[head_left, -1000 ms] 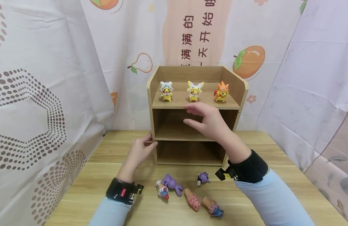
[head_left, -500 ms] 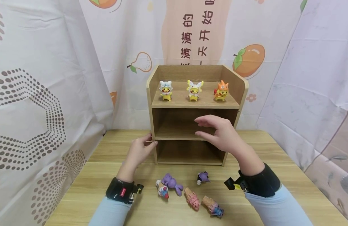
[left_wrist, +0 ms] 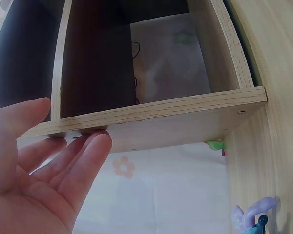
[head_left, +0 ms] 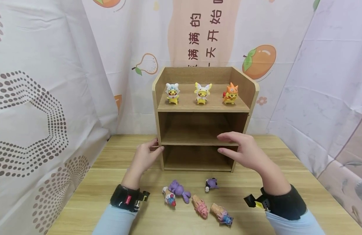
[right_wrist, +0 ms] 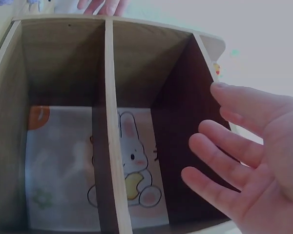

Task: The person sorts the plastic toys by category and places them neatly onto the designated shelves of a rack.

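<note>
A wooden shelf unit (head_left: 203, 143) stands on the table, with three yellow Pikachu figurines in costume along its top shelf: white-hooded (head_left: 173, 93), white and yellow (head_left: 202, 93), orange-hooded (head_left: 230, 93). My left hand (head_left: 145, 157) holds the edge of the shelf's left side panel. In the left wrist view, its fingers (left_wrist: 90, 161) touch the outer face while the thumb lies across the front edge. Nothing is in my right hand (head_left: 242, 148), which hovers before the shelf's right side, thumb and fingers apart. In the right wrist view, its spread fingers (right_wrist: 219, 161) overlap the shelf opening.
Several small toys lie in front of the shelf: a purple figure (head_left: 178, 190), a white one with red and blue (head_left: 169, 197), a purple and black one (head_left: 211, 184), a pink cone-shaped one (head_left: 200, 207) and a pink and blue cone-shaped one (head_left: 222, 214). Printed curtains (head_left: 134, 107) hang behind.
My right hand has moved down and to the right, from just below the middle figurine to the shelf's right side. My left hand and the toys have stayed put.
</note>
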`<state>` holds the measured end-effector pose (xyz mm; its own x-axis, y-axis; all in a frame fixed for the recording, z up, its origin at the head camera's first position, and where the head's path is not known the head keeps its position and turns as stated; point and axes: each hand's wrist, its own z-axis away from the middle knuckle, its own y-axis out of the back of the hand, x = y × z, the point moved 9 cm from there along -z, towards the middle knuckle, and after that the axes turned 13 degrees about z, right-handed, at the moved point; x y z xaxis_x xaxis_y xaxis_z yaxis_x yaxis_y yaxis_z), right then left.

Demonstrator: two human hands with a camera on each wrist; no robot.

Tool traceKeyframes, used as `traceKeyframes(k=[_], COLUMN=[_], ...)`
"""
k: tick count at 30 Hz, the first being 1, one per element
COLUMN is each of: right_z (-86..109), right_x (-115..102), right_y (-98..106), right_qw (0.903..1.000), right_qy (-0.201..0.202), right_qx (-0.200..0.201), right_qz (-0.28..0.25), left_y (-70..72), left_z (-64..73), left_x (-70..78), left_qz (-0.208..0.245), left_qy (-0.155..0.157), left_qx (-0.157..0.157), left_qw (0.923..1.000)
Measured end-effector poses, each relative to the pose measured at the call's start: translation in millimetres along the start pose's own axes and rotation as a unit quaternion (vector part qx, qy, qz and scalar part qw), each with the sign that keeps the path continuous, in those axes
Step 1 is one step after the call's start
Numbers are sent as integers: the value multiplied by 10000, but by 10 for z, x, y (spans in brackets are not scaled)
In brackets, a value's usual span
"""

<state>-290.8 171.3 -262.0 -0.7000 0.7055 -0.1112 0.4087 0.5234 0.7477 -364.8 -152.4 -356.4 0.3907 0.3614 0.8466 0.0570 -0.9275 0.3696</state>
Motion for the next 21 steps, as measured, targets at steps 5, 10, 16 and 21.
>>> traceKeyframes(k=[5, 10, 16, 21], right_z=[122, 236, 426, 595], right_x=[151, 333, 554, 729], right_y=[-47, -137, -199, -258], right_qw=[9984, 9895, 9715, 9560], right_qy=[-349, -853, -1307, -1606], right_qx=[-433, -1161, -1976, -2456], right_qz=[30, -84, 26, 52], left_y=[0, 8, 9, 6], left_z=[6, 13, 14, -3], left_x=[12, 2, -12, -16], left_qz=[57, 53, 42, 87], left_qy=[-9, -11, 16, 55], left_qx=[12, 11, -5, -15], left_qw=[10000, 10000, 10000, 9999])
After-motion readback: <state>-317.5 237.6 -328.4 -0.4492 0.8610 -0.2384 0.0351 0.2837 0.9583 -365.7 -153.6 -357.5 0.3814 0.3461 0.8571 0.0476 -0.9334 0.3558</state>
